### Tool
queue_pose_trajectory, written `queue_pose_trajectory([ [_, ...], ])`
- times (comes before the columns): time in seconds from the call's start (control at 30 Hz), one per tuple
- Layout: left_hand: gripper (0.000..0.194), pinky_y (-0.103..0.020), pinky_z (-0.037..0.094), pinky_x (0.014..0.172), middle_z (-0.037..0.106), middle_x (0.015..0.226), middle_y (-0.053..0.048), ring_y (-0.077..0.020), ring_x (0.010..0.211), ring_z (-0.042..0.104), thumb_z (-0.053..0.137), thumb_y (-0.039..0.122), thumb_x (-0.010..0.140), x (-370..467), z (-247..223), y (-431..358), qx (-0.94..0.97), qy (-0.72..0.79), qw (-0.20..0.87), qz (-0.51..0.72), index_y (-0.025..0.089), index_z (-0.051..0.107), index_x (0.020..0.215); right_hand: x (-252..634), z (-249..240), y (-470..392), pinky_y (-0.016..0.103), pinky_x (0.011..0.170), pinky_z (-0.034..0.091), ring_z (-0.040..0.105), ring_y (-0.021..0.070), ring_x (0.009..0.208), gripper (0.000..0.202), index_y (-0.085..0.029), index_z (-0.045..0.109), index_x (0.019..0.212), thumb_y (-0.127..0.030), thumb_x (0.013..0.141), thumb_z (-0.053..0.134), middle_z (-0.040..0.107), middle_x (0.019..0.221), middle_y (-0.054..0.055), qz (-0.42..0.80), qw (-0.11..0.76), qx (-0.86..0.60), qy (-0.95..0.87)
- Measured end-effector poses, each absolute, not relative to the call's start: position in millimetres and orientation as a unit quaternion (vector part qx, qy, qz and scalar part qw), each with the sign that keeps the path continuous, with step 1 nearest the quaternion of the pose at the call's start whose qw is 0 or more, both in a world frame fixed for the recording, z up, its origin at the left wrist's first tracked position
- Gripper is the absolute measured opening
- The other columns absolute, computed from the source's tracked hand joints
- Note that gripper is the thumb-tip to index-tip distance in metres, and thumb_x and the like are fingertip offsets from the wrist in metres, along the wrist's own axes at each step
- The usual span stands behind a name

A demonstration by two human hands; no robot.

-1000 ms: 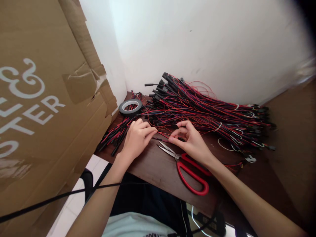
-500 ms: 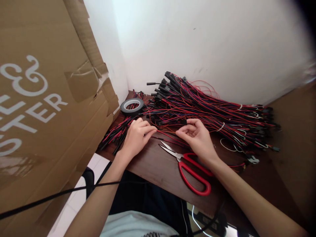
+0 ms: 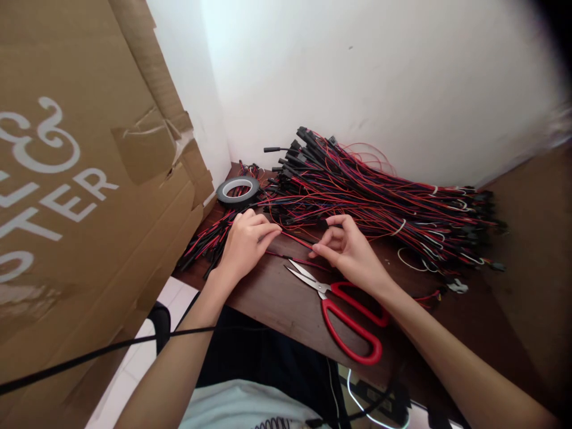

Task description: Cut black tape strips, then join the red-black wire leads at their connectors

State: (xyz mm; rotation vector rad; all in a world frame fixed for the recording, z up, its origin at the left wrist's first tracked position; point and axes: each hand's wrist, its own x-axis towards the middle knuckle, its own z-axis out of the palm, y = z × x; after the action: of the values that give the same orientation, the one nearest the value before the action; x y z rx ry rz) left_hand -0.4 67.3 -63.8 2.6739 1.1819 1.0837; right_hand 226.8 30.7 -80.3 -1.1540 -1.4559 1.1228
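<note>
A red-and-black wire (image 3: 295, 239) runs between my two hands, just above the table. My left hand (image 3: 250, 241) pinches one end of this stretch between thumb and fingertips. The thumb and curled fingers of my right hand (image 3: 346, 250) close on the wire's other end. A small black piece (image 3: 326, 223) shows at the raised index fingertip of that hand; what it is cannot be made out. Below the right hand lie scissors (image 3: 351, 322) with red handles, blades parted and pointing left. Behind the left hand, a roll of black tape (image 3: 238, 191) rests on wires.
A large heap of red and black wires (image 3: 357, 190) with black connectors spans the back of the dark wooden table (image 3: 272, 298). White ties hold parts of it. More wire ends (image 3: 203, 244) lie at left, beside a big cardboard box (image 3: 147, 238). A white wall (image 3: 379, 77) stands behind.
My right hand has moved slightly left and its thumb now meets the wire. The left hand stays nearly in place, still pinching. The view has shifted a little.
</note>
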Motion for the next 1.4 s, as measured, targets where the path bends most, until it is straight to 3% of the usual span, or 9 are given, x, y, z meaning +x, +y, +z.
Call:
queue_pose_trajectory([
  [0.1,0.019,-0.034,0.038,0.07,0.071,0.081,-0.005,-0.0185,0.075,0.05,0.059,0.027,0.093,0.1,-64.8,67.1,0.858,0.378,0.014,0.347,0.017,0.075,0.09,230.3,-71.5,29.6,0.031,0.063,0.053,0.067,0.016,0.06,0.042,-0.025,0.036,0.105,-0.03,0.079,0.068,0.055,0.071,-0.009,0.43,0.465,-0.46,-0.622],
  [0.4,0.019,-0.033,0.041,0.072,0.073,0.085,-0.004,-0.0179,0.078,0.057,0.056,0.024,0.095,-20.7,-55.7,62.2,0.87,0.358,0.04,0.335,0.019,0.073,0.103,257.3,-42.2,23.2,0.028,0.057,0.051,0.061,0.0145,0.058,0.04,-0.026,0.038,0.103,-0.027,0.079,0.069,0.059,0.073,-0.005,0.362,0.464,-0.47,-0.659],
  [0.7,0.02,-0.034,0.051,0.081,0.075,0.094,-0.005,-0.0182,0.086,0.064,0.059,0.014,0.091,-28.3,-41.2,51.9,0.853,0.349,0.111,0.372,0.019,0.071,0.105,278.2,-40.0,-7.0,0.034,0.058,0.055,0.064,0.0189,0.062,0.038,-0.028,0.043,0.103,-0.036,0.078,0.071,0.065,0.077,-0.001,0.283,0.463,-0.529,-0.652],
  [0.87,0.019,-0.033,0.053,0.086,0.075,0.101,-0.007,-0.0185,0.092,0.067,0.064,0.016,0.088,-12.8,-45.5,42.4,0.81,0.346,0.214,0.423,0.018,0.071,0.106,282.5,-37.6,-13.0,0.035,0.06,0.058,0.068,0.0212,0.07,0.041,-0.028,0.045,0.097,-0.034,0.072,0.077,0.068,0.077,0.0,0.274,0.535,-0.549,-0.58],
  [0.97,0.025,-0.032,0.053,0.088,0.075,0.098,-0.007,-0.0174,0.091,0.069,0.061,0.018,0.091,-7.9,-56.4,39.0,0.809,0.356,0.259,0.39,0.017,0.067,0.115,282.5,-34.3,-13.5,0.037,0.06,0.058,0.067,0.0213,0.064,0.043,-0.03,0.044,0.094,-0.031,0.07,0.079,0.069,0.078,0.0,0.27,0.577,-0.556,-0.534],
  [1.07,0.025,-0.035,0.051,0.088,0.073,0.103,-0.009,-0.02,0.095,0.066,0.056,0.019,0.094,-5.9,-68.5,37.7,0.857,0.357,0.193,0.319,0.015,0.066,0.116,279.4,-29.3,-13.4,0.041,0.063,0.057,0.066,0.0224,0.063,0.04,-0.032,0.044,0.094,-0.031,0.073,0.078,0.069,0.08,0.0,0.252,0.587,-0.552,-0.536],
  [1.23,0.021,-0.038,0.05,0.081,0.068,0.096,-0.011,-0.0228,0.09,0.059,0.053,0.026,0.095,-7.2,-77.0,38.1,0.902,0.36,0.05,0.233,0.015,0.07,0.101,276.4,-13.3,-16.2,0.045,0.068,0.054,0.068,0.0272,0.077,0.031,-0.033,0.046,0.099,-0.038,0.081,0.071,0.068,0.089,0.004,0.137,0.537,-0.555,-0.621],
  [1.4,0.02,-0.035,0.05,0.078,0.067,0.092,-0.009,-0.0208,0.086,0.059,0.054,0.025,0.095,-16.8,-78.6,43.7,0.888,0.376,0.054,0.26,0.017,0.072,0.099,278.5,-20.3,-25.2,0.041,0.062,0.055,0.068,0.0246,0.073,0.025,-0.03,0.047,0.104,-0.039,0.087,0.063,0.067,0.087,0.004,0.046,0.447,-0.557,-0.699],
])
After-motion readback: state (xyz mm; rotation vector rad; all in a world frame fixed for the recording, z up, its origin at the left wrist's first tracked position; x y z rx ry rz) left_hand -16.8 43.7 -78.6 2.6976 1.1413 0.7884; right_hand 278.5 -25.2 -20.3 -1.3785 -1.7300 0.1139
